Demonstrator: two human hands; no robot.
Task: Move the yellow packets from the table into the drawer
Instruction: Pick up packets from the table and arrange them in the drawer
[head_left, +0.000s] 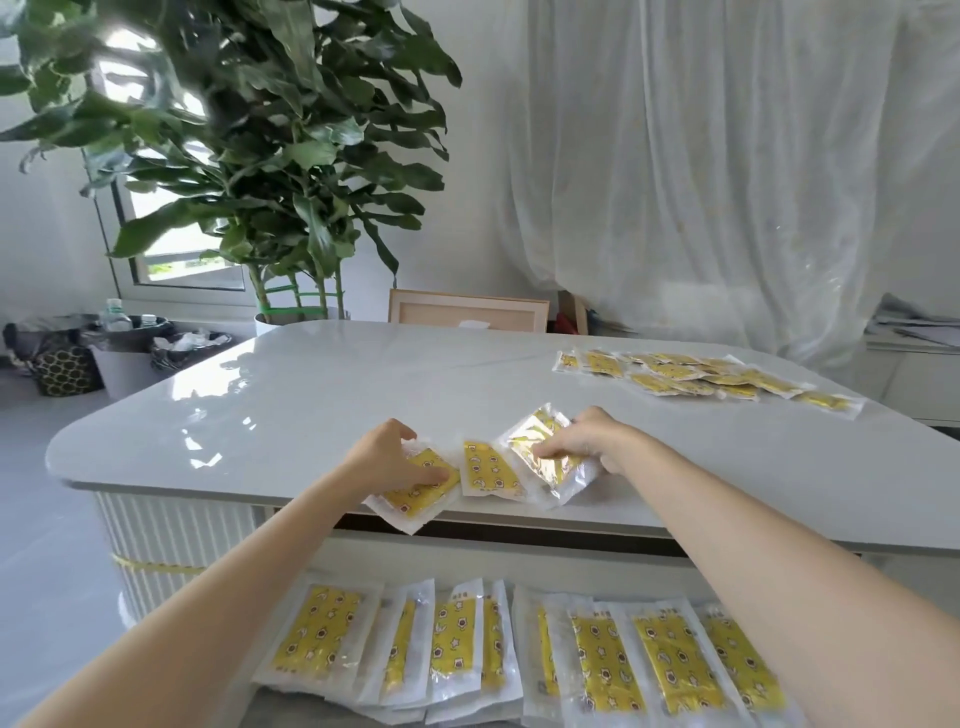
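Three yellow packets in clear wrappers lie at the near edge of the white table (311, 395). My left hand (387, 457) grips the left packet (415, 499), thumb on top, and that packet hangs partly over the edge. My right hand (587, 441) pinches the right packet (545, 457), which is tilted up off the table. The middle packet (488, 470) lies flat between them. Below the edge, the open drawer (363, 561) holds a row of several yellow packets (519, 644). A further pile of packets (701, 379) lies at the table's far right.
A large potted plant (270, 156) stands behind the table's far left. Bins and bags (124, 353) sit on the floor at the left. A wooden frame (467, 309) leans behind the table, with white curtains (727, 156) beyond.
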